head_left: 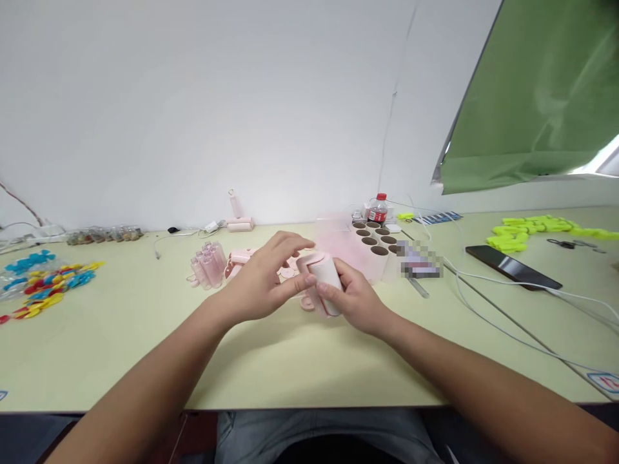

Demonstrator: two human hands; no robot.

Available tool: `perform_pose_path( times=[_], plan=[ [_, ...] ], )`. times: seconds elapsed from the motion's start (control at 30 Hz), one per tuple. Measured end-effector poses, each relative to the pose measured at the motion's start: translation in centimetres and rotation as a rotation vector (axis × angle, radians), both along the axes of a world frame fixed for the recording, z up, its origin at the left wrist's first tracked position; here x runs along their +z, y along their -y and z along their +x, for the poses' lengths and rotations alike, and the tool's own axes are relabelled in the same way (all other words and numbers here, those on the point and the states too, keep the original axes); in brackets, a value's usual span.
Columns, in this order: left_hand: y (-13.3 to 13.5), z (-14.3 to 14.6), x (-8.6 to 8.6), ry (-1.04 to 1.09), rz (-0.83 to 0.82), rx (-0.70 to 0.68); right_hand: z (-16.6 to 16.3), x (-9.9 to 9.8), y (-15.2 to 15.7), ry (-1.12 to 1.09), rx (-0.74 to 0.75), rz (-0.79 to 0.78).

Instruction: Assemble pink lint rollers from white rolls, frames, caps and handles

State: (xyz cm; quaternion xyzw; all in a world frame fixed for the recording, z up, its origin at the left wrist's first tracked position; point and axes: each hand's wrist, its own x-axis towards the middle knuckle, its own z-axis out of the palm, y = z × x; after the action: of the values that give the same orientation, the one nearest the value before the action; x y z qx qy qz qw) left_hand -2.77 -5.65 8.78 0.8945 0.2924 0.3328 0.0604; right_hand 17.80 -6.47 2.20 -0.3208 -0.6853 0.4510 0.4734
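In the middle of the head view, my right hand (360,299) is closed around a lint roller head (330,278), a white roll partly inside a pale pink cover. My left hand (265,274) reaches in from the other side, its thumb tip at the cover's edge and its fingers spread apart. Behind my left hand lie pink cover pieces (240,256) and small pink discs (287,272), partly hidden. Further left is a cluster of pink translucent handles (209,264). A small pink round part (307,303) lies on the table just under the roller head.
An assembled pink lint roller (239,222) stands by the wall. Right of my hands is a pack of rolls (380,240) with brown cores, then a cola bottle (380,209), phone (512,267), white cables (483,325) and neon yellow strips (527,229). Colourful plastic pieces (58,283) lie far left.
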Motion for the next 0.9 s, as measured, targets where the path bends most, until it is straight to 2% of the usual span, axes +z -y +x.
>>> perform_pose_path(
  times=[0.07, 0.17, 0.23, 0.37, 0.47, 0.6, 0.73, 0.9],
  plan=[
    [-0.4, 0.2, 1.1, -0.075, -0.087, -0.123, -0.5, -0.8, 0.6, 0.017, -0.028, 0.072],
    [-1.0, 0.3, 2.2, -0.192, -0.211, -0.235, -1.0, -1.7, 1.3, 0.097, -0.151, 0.25],
    [-1.2, 0.3, 2.6, -0.259, -0.269, -0.295, -1.0, -2.1, 1.5, 0.156, -0.18, 0.353],
    [-0.9, 0.4, 3.1, -0.372, -0.289, -0.366, -1.0, -2.7, 1.6, 0.203, -0.19, 0.514],
    [-0.8, 0.6, 3.5, -0.432, -0.303, -0.399, -1.1, -3.0, 1.5, 0.225, -0.186, 0.568],
    [-1.3, 1.0, 3.8, -0.481, -0.308, -0.403, -1.3, -3.1, 1.3, 0.237, -0.187, 0.592],
    [-2.1, 1.2, 3.4, -0.488, -0.267, -0.376, -1.4, -3.6, 0.7, 0.17, -0.238, 0.47],
    [-2.2, 0.9, 1.9, -0.381, -0.118, -0.207, -1.5, -4.8, -0.2, 0.046, -0.267, 0.309]
  ],
)
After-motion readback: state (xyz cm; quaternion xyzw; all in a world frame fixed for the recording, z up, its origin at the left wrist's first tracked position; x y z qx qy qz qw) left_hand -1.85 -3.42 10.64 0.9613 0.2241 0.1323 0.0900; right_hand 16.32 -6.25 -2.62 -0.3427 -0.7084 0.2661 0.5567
